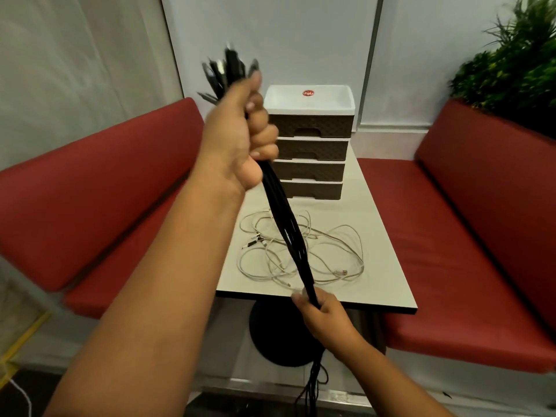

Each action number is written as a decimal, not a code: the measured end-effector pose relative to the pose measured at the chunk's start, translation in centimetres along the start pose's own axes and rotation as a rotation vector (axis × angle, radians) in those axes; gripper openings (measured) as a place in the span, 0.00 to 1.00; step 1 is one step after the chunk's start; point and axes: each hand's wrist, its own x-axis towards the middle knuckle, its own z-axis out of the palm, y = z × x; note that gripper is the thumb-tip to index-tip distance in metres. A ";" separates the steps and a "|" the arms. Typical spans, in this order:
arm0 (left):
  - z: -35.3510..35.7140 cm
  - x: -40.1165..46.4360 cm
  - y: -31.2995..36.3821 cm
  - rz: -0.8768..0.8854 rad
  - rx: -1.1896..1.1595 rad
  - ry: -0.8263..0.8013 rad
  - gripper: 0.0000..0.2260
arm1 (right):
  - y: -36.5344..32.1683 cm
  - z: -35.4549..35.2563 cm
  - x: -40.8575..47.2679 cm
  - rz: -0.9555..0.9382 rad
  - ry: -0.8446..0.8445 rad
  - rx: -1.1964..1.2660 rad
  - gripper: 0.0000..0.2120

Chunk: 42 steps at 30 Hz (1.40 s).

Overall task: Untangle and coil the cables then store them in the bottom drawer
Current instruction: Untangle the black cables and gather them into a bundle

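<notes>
Head view, single frame.

Black cables (285, 227): one bundle of several strands, held taut on a slant in the air above the desk (388, 236). Connector ends fan out above the upper grip, blurred; the loose tails hang below the lower grip, toward the floor.

Left hand (240, 139): raised, fingers and thumb curled tight round the upper part of the black bundle, just below the connectors.

Right hand (323, 314): lower, at the near edge of the desk, fingers closed round the same bundle.

White cables (301, 251): a loose tangle of thin strands lying on the desk top, between the near edge and the drawer unit; plug ends show at the left and right of the heap. The black bundle crosses in front of it.

Drawer unit (311, 145): four brown woven-pattern drawers in a white frame, standing at the far end of the desk, all drawers pushed in. A red round label sits on its white top tray. Bottom drawer (314, 190): closed.

Red benches (90, 182): one on each side of the desk.

Green plant (517, 61): behind the right bench, upper right corner.
</notes>
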 end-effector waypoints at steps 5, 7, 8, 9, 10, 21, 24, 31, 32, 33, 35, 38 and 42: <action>-1.1 0.8 1.4 0.053 0.087 0.023 0.21 | 6.5 -1.2 -2.4 0.245 0.002 -0.148 0.19; -2.1 1.0 0.4 0.022 0.151 0.029 0.21 | 6.5 -2.2 -2.6 0.284 -0.020 -0.158 0.17; -2.7 1.0 0.0 0.008 0.200 0.026 0.20 | 6.2 -2.8 -2.6 0.293 -0.030 -0.163 0.15; -3.2 1.0 -0.4 -0.012 0.266 0.016 0.20 | 5.8 -3.5 -2.6 0.299 -0.041 -0.176 0.14; -3.8 0.9 -0.8 -0.035 0.354 0.004 0.20 | 5.3 -4.1 -2.6 0.306 -0.060 -0.197 0.12; -4.5 -4.7 -10.3 -0.360 1.045 -0.396 0.18 | -6.8 -6.4 -1.3 0.279 0.050 0.108 0.10; -4.1 -5.7 -12.5 -0.418 1.049 -0.313 0.24 | -9.2 -6.4 -1.2 0.144 0.061 0.068 0.06; -3.7 -5.2 -14.7 -0.470 0.723 0.081 0.20 | -9.6 -4.4 -1.0 -0.091 -0.036 -0.240 0.14; -3.7 -5.1 -14.9 -0.484 0.655 0.111 0.18 | -9.4 -3.9 -1.0 -0.112 -0.037 -0.286 0.16; -3.8 -5.0 -14.9 -0.486 0.607 0.134 0.14 | -9.3 -3.5 -1.0 -0.128 -0.035 -0.291 0.17; -3.7 -4.7 -15.0 -0.439 0.583 0.175 0.08 | -9.2 -2.9 -1.0 -0.160 -0.029 -0.224 0.17; -3.0 -3.7 -14.3 -0.277 0.618 0.232 0.09 | -8.4 -2.5 -0.8 -0.258 -0.012 -0.038 0.09; -2.9 -0.5 -10.3 -0.123 0.538 0.353 0.15 | -4.9 -1.4 -1.4 -0.210 -0.055 0.059 0.12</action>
